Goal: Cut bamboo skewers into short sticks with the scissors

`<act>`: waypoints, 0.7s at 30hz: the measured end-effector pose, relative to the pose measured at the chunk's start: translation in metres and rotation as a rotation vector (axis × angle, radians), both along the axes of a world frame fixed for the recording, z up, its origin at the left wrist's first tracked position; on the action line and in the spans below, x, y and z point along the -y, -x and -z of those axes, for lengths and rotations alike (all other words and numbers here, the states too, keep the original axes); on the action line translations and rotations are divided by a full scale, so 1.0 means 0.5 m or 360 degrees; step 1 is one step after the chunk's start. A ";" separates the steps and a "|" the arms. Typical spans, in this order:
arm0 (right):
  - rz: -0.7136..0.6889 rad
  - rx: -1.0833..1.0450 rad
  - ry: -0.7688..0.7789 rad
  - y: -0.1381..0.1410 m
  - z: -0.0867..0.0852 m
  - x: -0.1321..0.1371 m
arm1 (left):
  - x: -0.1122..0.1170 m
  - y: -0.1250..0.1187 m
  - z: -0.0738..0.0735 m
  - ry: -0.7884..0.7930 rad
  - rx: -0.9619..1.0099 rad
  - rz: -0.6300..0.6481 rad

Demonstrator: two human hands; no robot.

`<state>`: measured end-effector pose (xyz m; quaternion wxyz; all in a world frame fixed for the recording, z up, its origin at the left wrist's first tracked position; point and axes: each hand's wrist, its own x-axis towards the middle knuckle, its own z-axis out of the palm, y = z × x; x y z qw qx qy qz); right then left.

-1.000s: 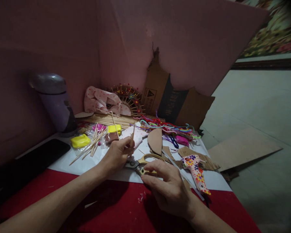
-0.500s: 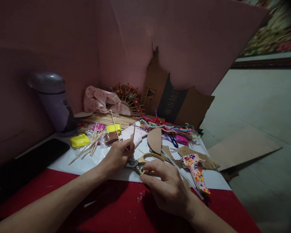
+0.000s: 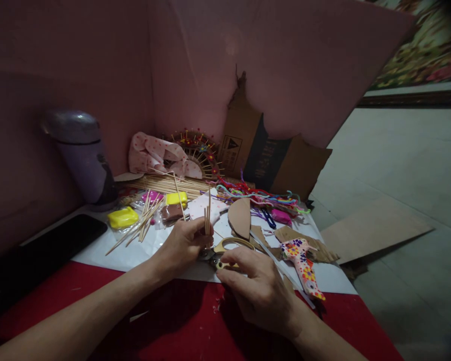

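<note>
My left hand pinches a small bunch of thin wooden sticks, which stand upright above my fingers. Just to its right, my right hand is closed on the near handle of gold-handled scissors lying on the white sheet. The scissor blades point towards my left hand and are partly hidden by it. More loose sticks lie scattered to the left.
Yellow clay, a floral glue gun, cardboard cutouts, coloured yarn, a stick bundle and a purple flask crowd the red table. A dark phone lies left. Cardboard leans on the wall.
My left hand has lifted the bunch of sticks slightly and shifted it right, closer to the scissors. My right hand stays on the scissor handle.
</note>
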<state>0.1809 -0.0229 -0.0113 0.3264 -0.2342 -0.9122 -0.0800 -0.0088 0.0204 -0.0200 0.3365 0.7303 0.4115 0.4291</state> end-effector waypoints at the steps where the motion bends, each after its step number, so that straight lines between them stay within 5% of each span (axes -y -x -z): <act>1: 0.0003 0.0007 0.0006 0.000 -0.002 0.000 | 0.004 -0.001 -0.004 -0.0034 -0.0004 0.0012; 8: 0.0015 0.0020 0.0061 -0.001 -0.001 -0.004 | 0.024 -0.001 -0.011 -0.0357 -0.0165 0.0107; 21: 0.0034 -0.0140 0.0314 -0.004 0.009 -0.005 | 0.048 -0.006 -0.021 -0.0172 -0.0015 0.0499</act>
